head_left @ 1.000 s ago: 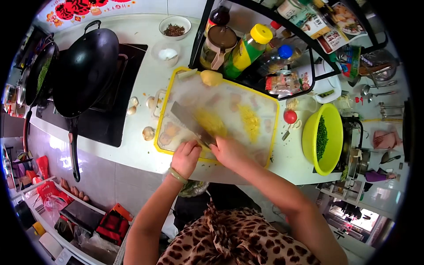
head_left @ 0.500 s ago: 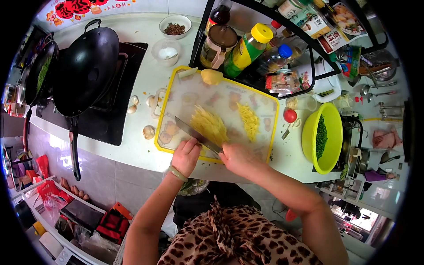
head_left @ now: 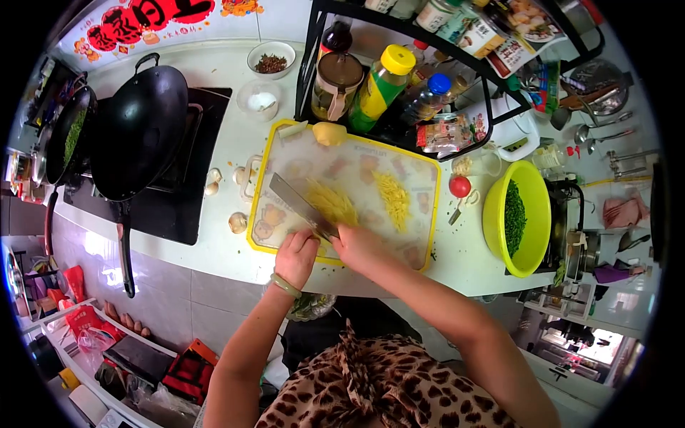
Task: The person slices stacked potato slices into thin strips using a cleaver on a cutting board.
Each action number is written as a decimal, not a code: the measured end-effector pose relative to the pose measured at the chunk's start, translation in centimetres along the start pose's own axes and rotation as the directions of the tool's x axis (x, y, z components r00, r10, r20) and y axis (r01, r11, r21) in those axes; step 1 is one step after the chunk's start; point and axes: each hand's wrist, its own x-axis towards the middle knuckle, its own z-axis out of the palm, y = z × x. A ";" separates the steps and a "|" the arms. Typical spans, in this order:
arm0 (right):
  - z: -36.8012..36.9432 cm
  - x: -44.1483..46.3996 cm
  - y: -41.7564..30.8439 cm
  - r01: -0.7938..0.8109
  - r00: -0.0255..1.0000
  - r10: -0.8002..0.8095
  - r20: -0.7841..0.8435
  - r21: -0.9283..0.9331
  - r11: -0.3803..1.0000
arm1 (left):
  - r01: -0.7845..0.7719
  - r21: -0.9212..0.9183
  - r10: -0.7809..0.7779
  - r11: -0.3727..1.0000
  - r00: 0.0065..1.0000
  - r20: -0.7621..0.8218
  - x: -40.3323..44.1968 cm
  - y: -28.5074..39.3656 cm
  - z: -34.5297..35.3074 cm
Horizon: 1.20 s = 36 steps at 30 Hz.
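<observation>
My right hand [head_left: 354, 245] is wrapped round the handle of a cleaver [head_left: 298, 203], whose blade points up and left over the yellow-rimmed cutting board [head_left: 435, 207]. Along the blade's right side lies a pile of pale yellow shreds [head_left: 332, 203]. My left hand [head_left: 296, 255], with a bangle on the wrist, is at the board's near edge, close below the blade. Its fingers are bent together; what they hold, if anything, is hidden. A second, smaller heap of shreds [head_left: 392, 201] lies to the right. A peeled yellow piece [head_left: 329, 133] rests at the board's far edge.
Black woks [head_left: 139, 135] are at the left on the stove [head_left: 187, 214]. Behind the board stands a black rack [head_left: 399, 11] with bottles. At the right are a green bowl [head_left: 536, 214] of chopped greens, a red round item [head_left: 459, 187] and a small knife [head_left: 455, 214].
The view has shifted slightly. The cleaver and my right hand have moved left relative to the larger pile of shreds since half a second ago. My left hand stays near the board's near edge.
</observation>
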 end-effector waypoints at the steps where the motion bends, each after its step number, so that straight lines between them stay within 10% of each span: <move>1: 0.0 0.1 0.0 0.029 0.999 -0.029 -0.013 0.015 0.999 | -0.012 0.004 0.012 1.000 1.000 -0.002 0.1 0.0 0.0; 26: -2.6 -1.4 -0.5 0.016 0.974 0.003 0.227 -0.082 0.997 | 0.046 -0.022 -0.046 0.999 0.999 -0.019 -0.3 -0.2 0.4; 36: -0.9 -0.1 0.5 0.049 0.999 -0.050 0.010 0.037 0.998 | 0.083 -0.049 -0.083 0.995 0.997 0.000 -0.2 0.1 0.4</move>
